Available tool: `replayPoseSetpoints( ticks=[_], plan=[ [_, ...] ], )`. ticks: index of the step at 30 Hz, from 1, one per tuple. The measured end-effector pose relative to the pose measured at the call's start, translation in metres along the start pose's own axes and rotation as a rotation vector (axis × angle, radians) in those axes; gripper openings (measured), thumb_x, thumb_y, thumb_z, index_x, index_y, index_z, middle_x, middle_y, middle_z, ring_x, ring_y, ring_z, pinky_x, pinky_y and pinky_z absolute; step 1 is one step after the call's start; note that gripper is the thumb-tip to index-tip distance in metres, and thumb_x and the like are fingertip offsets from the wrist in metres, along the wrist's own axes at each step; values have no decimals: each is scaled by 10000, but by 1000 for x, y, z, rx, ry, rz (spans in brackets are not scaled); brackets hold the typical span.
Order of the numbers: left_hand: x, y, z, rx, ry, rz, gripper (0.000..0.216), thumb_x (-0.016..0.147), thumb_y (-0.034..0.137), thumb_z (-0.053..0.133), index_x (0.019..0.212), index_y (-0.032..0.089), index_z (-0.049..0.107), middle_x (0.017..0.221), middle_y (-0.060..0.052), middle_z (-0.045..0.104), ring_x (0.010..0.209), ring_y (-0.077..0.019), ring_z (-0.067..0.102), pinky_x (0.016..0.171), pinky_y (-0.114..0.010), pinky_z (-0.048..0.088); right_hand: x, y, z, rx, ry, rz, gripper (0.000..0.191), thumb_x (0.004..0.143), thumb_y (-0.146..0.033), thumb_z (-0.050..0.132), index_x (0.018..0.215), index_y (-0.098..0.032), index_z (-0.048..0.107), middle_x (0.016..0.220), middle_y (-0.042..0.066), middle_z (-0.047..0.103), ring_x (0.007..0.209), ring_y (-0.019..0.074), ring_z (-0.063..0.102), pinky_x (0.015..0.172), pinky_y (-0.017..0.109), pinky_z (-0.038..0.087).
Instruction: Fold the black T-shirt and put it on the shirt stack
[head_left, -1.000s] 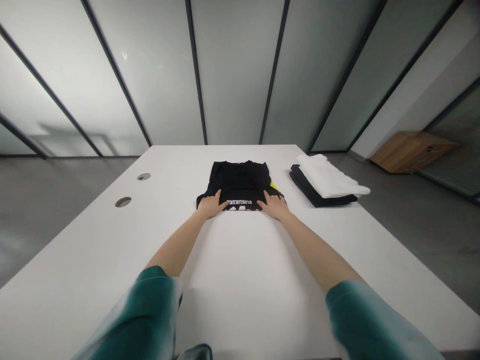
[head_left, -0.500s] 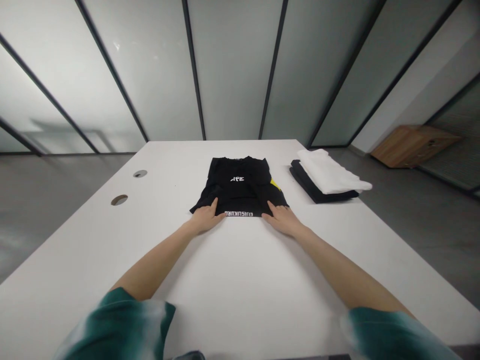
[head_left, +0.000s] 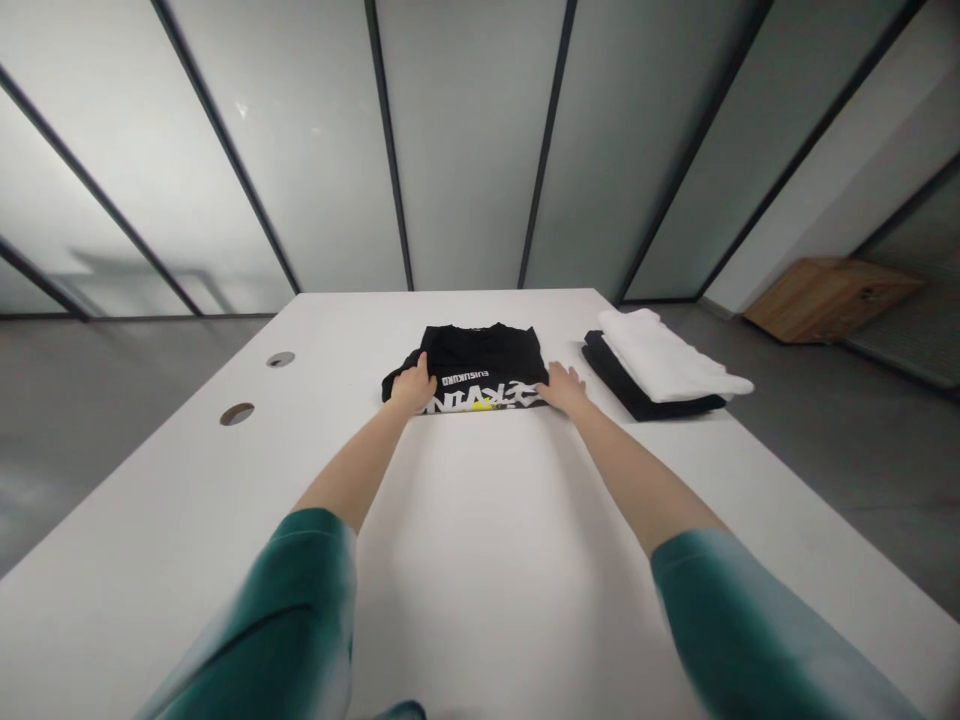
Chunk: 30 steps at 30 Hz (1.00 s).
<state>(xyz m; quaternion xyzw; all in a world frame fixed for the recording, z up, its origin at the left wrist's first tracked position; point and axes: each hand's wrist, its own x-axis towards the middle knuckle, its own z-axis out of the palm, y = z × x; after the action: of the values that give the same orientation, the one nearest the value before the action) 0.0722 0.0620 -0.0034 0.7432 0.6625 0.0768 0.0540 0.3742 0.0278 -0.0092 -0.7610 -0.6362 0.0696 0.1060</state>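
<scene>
A black T-shirt (head_left: 484,349) lies folded on the white table (head_left: 480,520) in front of me, its lower part turned up over itself. That flap shows white lettering and a yellow patch along the near edge. My left hand (head_left: 412,388) rests on the flap's left end, with a finger stretched forward and the thumb toward the lettering. At the opposite end, my right hand (head_left: 565,388) has its fingers apart, the thumb touching the print and the other fingers beside the shirt's right edge. Fabric under the palms is hidden.
To the right, a folded white garment (head_left: 667,355) lies on a folded black garment (head_left: 637,400) near the table's edge. Two round holes (head_left: 237,414) are cut in the tabletop at left. Frosted glass panels (head_left: 465,150) stand behind; a wooden cabinet (head_left: 832,298) is at far right.
Both hands have moved forward and slightly outward. The shirt's near part has been folded farther up, making it shorter and bringing the large white and yellow print into view.
</scene>
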Motion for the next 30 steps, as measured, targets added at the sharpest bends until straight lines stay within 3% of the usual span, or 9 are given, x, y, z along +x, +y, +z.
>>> replayPoseSetpoints(
  ticks=[2, 5, 9, 12, 18, 22, 25, 28, 30],
  plan=[
    [3, 5, 10, 18, -28, -60, 674, 915, 339, 387, 1517, 54, 280, 1199, -232, 662, 1124, -338, 626, 910, -421, 472, 0, -4, 11, -41, -22, 64, 539, 907, -362, 454, 1372, -94, 507, 1413, 213, 516, 1284, 401, 447, 1023, 571, 376],
    [4, 6, 16, 46, 55, -92, 619, 905, 348, 412, 1454, 64, 390, 1241, -249, 630, 1166, -358, 588, 912, -441, 469, -2, -7, 16, -66, 43, 52, 475, 916, -345, 445, 1302, -90, 553, 1302, 229, 586, 1192, 353, 532, 958, 455, 435],
    [8, 1, 11, 73, 48, -34, 460, 885, 233, 404, 1292, 89, 563, 1221, -234, 632, 1156, -334, 592, 901, -404, 480, -6, -8, 10, -13, -22, 25, 459, 910, -231, 440, 1344, -104, 513, 1190, 196, 667, 1093, 297, 627, 856, 348, 465],
    [6, -3, 5, 58, -12, 29, 449, 851, 199, 434, 1257, 98, 598, 1186, -217, 660, 1120, -327, 620, 910, -404, 488, -17, -3, 5, -2, -65, 2, 455, 899, -225, 477, 1337, -112, 521, 1171, 177, 690, 1077, 296, 647, 833, 331, 466],
    [-36, -13, -10, -40, -193, 195, 438, 764, 264, 546, 1176, 178, 666, 1182, -135, 702, 1122, -326, 634, 952, -399, 487, -68, 31, -6, 13, -183, -88, 420, 865, -216, 528, 1274, -134, 582, 1125, 145, 720, 1033, 274, 667, 802, 292, 462],
    [-70, -29, -18, -252, -264, 322, 458, 763, 374, 581, 1183, 212, 666, 1098, -87, 729, 1016, -296, 671, 911, -389, 505, -96, 58, -20, -76, -256, -134, 394, 841, -254, 558, 1222, -178, 625, 1059, 117, 735, 964, 281, 681, 773, 313, 476],
    [-79, -47, -17, -511, -162, 311, 580, 787, 459, 569, 1303, 195, 574, 955, -69, 732, 853, -254, 689, 808, -386, 535, -93, 71, -27, -103, -172, -253, 384, 845, -318, 561, 1194, -185, 651, 1089, 121, 723, 1013, 293, 668, 860, 363, 488],
    [-75, -63, -10, -737, 95, 148, 660, 794, 482, 550, 1366, 160, 474, 985, -87, 716, 787, -215, 684, 768, -376, 545, -78, 74, -21, -30, -11, -491, 505, 816, -291, 573, 1304, -167, 603, 1325, 148, 621, 1222, 309, 569, 1029, 425, 429],
    [-71, -70, -5, -726, 224, 46, 691, 798, 501, 549, 1383, 148, 439, 1039, -106, 702, 791, -210, 679, 790, -386, 544, -67, 73, -10, -9, 10, -587, 599, 782, -242, 572, 1375, -156, 554, 1425, 153, 545, 1307, 311, 502, 1076, 451, 396]
  ],
)
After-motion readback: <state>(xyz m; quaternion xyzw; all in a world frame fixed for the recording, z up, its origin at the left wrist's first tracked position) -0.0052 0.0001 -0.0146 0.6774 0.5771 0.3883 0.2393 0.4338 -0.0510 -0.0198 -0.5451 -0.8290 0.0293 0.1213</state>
